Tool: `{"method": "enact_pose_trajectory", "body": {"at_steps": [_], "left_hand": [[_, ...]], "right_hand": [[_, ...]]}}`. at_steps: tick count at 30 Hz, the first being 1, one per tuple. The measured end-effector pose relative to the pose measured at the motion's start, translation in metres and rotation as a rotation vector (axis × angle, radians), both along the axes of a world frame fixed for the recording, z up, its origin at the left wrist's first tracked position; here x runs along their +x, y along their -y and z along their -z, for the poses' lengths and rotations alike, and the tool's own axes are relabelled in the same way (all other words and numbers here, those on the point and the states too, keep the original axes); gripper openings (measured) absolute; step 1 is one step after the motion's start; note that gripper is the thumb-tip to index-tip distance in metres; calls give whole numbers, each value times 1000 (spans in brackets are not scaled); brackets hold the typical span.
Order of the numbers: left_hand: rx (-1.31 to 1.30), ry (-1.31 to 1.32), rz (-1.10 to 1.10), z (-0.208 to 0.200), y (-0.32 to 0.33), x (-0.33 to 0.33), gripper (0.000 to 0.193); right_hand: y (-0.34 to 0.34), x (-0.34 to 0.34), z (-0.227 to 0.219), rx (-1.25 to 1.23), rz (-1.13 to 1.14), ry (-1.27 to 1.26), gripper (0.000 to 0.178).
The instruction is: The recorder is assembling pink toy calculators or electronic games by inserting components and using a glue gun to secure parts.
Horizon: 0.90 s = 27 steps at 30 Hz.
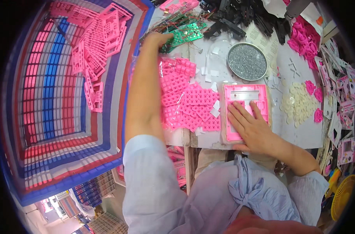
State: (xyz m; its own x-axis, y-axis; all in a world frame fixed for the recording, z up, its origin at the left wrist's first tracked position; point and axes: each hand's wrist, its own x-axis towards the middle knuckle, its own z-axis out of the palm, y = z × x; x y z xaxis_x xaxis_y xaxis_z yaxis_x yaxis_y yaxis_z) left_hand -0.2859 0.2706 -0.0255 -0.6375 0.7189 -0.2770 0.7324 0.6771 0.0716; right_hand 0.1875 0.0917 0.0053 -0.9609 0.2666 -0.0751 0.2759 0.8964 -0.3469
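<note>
My left hand point(157, 40) reaches to the far left of the table, among green circuit boards point(188, 33) with thin wires. Its thumb lies at the edge of a board. The other fingers are hidden, so I cannot see whether they grip anything. My right hand point(250, 125) rests flat, fingers spread, on a pink plastic casing point(234, 132) in front of me. A metallic strip point(244, 95) runs across the casing's far part. Under my fingertips sits a small pink keypad piece point(236, 104). Between my arms spreads a heap of pink keypad pieces point(201, 102), partly under clear plastic.
Beyond the casing stands a round dish of grey granules point(247, 61). Black plastic parts point(228, 25) pile up behind it. At right lie cream discs point(298, 103) and magenta parts point(304, 39). A large striped basket point(103, 134) with pink frames point(103, 35) borders the table's left.
</note>
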Motion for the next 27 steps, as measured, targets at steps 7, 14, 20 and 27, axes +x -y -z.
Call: {"method": "enact_pose_trajectory", "body": {"at_steps": [7,14,20,27], "left_hand": [[162,46,-71,-18,-21,62,70],[332,-108,-136,-41,-2,96,46],[633,-104,97,-64,28,100,15],[900,-321,449,-86,104,116,22]], "right_hand": [[0,6,-1,19,33,6,101],[2,7,-2,58,29,-38,101],[-9,15,-2,-74,23,-233,86],[-51,-17,-32,-803,235,-742,37]]}}
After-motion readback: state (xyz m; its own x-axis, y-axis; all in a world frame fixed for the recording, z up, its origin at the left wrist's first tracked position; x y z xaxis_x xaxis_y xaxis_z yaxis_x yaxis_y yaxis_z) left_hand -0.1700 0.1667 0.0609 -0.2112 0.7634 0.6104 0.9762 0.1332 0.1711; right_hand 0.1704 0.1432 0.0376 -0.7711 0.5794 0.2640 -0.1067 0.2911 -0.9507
